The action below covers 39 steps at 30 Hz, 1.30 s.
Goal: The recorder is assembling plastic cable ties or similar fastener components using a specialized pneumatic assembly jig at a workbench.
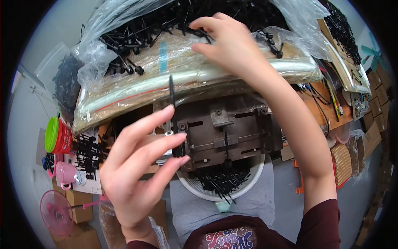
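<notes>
My left hand (139,166) pinches a thin black rod-shaped part (172,91) between its fingertips, its narrow end pointing up. The hand is beside the left end of a dark metal fixture (244,120). My right hand (230,43) is over the heap of black long-stemmed parts (174,20), its thumb and forefinger apart. Dark stems show between those fingers, but none is visibly gripped. In the middle of the fixture another black stemmed part (226,149) stands lengthwise. Below the fixture, a white basket (199,194) on my lap contains many similar black parts.
Clear plastic sheeting (93,45) borders the heap, and a taped, film-wrapped edge (199,76) runs before it. At left are a red tub with a green lid (52,133), a pink mug (65,174) and a pink fan (58,213). Cables (327,97) lie at right.
</notes>
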Tool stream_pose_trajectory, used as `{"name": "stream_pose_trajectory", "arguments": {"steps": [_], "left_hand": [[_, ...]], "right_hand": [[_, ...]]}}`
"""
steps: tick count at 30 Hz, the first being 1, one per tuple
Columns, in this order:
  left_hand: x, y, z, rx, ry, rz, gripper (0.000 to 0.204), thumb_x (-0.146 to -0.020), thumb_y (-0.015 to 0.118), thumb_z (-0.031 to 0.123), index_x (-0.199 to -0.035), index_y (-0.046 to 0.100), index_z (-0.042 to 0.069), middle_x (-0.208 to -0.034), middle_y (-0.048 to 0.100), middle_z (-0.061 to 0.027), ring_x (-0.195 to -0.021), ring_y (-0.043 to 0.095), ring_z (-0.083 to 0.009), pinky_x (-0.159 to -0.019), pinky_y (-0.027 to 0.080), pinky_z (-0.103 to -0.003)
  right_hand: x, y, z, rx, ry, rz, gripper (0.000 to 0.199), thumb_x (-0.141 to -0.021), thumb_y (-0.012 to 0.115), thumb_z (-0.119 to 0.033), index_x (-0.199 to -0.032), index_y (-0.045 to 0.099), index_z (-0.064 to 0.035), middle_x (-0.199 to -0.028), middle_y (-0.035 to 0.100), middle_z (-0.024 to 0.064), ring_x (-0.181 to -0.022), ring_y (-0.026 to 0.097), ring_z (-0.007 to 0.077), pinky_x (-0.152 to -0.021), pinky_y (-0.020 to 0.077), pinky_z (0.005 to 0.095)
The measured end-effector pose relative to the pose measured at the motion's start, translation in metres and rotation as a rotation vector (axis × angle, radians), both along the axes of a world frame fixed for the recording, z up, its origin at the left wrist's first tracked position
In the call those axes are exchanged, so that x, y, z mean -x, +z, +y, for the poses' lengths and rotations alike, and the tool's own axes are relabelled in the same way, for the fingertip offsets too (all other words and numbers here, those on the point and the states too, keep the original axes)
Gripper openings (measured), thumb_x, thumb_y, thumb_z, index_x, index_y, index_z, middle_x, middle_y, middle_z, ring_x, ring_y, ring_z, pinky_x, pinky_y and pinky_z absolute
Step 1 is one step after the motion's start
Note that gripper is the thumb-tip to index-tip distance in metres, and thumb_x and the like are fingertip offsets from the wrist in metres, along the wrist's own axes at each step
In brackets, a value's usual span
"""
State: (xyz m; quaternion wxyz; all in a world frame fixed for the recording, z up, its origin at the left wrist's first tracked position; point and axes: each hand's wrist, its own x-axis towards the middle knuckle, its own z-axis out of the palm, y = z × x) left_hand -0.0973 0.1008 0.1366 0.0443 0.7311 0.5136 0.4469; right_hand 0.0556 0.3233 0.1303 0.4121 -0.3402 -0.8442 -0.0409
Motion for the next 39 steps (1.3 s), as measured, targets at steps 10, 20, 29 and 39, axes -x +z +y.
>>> {"name": "stream_pose_trajectory", "arguments": {"steps": [10,20,29,39], "left_hand": [[-0.024,-0.045,-0.022,0.114,-0.110,-0.120,0.030,-0.068,0.081,-0.001,-0.097,0.074,0.000,-0.120,0.067,-0.0167,-0.089,0.070,-0.0238,-0.076,0.057,-0.032],[-0.067,-0.089,-0.026,0.103,-0.045,0.055,0.035,-0.067,0.081,0.000,-0.100,0.072,-0.002,-0.121,0.066,-0.0161,-0.096,0.068,-0.0297,-0.080,0.058,-0.035],[-0.080,-0.100,-0.017,0.072,0.051,0.273,0.026,-0.071,0.079,0.006,-0.095,0.071,-0.001,-0.121,0.068,-0.0155,-0.079,0.070,-0.0239,-0.075,0.057,-0.033],[-0.078,-0.100,-0.014,0.106,0.059,0.261,0.027,-0.070,0.080,0.006,-0.095,0.071,0.000,-0.121,0.069,-0.0143,-0.072,0.070,-0.0224,-0.068,0.056,-0.030]], "right_hand": [[0.090,0.011,0.072,0.346,-0.473,-0.493,0.073,-0.082,0.061,-0.071,-0.126,0.067,-0.0127,-0.138,0.054,0.0172,-0.114,0.062,0.0345,-0.096,0.0526,0.0452],[0.045,0.010,0.061,0.189,0.029,-0.368,0.026,-0.075,0.066,-0.010,-0.097,0.074,0.0013,-0.096,0.071,0.0250,-0.096,0.069,0.0384,-0.087,0.0547,0.0421],[-0.011,0.029,0.002,0.321,0.148,-0.434,0.030,-0.080,0.068,-0.009,-0.105,0.071,0.0048,-0.103,0.070,0.0247,-0.099,0.068,0.0376,-0.090,0.0537,0.0398],[-0.049,0.036,-0.032,0.138,0.155,-0.239,0.027,-0.081,0.066,-0.003,-0.107,0.072,0.0017,-0.097,0.073,0.0181,-0.089,0.070,0.0309,-0.083,0.0549,0.0362]]}}
